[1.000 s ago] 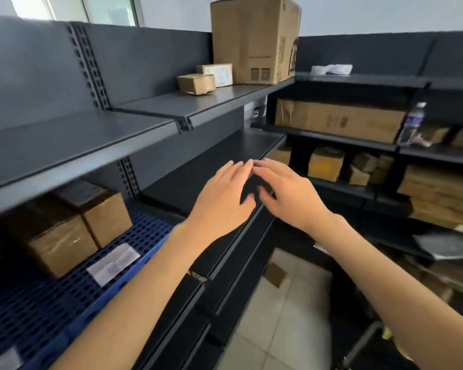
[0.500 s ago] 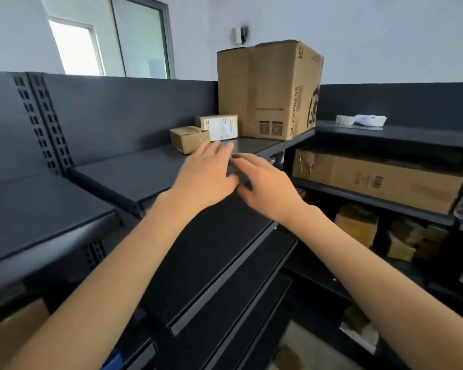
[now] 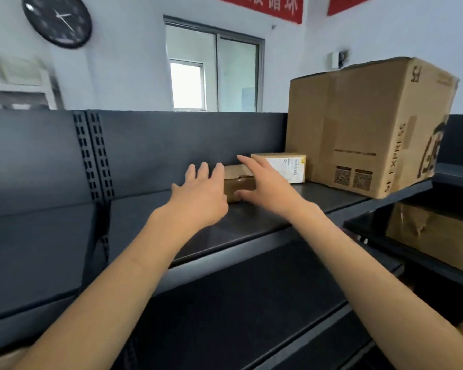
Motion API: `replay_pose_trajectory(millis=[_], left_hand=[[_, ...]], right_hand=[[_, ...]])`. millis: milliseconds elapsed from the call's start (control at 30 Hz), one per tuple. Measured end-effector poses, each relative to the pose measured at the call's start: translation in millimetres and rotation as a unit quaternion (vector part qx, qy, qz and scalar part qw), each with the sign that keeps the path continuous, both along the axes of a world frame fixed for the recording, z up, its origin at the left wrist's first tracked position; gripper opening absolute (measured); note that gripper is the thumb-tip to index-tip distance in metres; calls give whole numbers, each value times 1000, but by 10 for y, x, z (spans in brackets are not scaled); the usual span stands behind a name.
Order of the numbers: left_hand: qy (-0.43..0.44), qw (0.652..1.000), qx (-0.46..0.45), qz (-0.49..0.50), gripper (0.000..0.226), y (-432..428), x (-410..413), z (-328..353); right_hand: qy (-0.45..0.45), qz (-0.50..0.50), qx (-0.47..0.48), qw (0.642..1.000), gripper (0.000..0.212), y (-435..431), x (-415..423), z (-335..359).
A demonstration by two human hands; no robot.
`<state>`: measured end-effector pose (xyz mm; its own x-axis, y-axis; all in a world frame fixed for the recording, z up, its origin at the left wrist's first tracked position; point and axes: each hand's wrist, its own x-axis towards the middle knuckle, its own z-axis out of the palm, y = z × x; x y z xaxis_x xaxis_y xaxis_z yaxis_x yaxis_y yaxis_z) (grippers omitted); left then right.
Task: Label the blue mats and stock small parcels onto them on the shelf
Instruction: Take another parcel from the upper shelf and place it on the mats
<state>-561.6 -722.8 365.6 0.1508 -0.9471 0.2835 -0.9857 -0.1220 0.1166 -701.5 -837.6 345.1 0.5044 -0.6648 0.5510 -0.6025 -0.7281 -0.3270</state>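
Two small parcels sit on the top dark shelf. The nearer one is a plain brown small box; behind it stands a second small box with a white label. My left hand is open with fingers spread, just left of the brown box and at its left edge. My right hand is open too, its fingers over the box's top right and its thumb at the front face. Neither hand has closed on the box. No blue mat is in view.
A large cardboard carton stands at the right end of the top shelf, overhanging its edge. Another carton lies on a lower shelf at right. The shelf's dark back panel rises behind the parcels. A clock and a window are on the wall.
My view has tilted up from the lower shelves and the blue mat to the top shelf. Both hands have risen and reached forward to either side of the small brown box.
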Motion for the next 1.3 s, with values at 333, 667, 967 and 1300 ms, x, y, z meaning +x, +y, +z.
replay_pose_trajectory(millis=[333,667,967,1300], left_hand=[[116,992,23,49,94,-329,15,6],[96,965,-179,168,82,1296,-91,-115],[27,926,-207,315,88,3680,-72,-404],[29,916,-182,356,81,5466,953,-1120]], right_hand=[[129,155,21,979,69,-437,337,39],[1,338,-72,939,70,1108,559,-38],[-6,512,-15,859,74,3209,1004,-307],[45,550,14,834,79,4953,2145,-1004]])
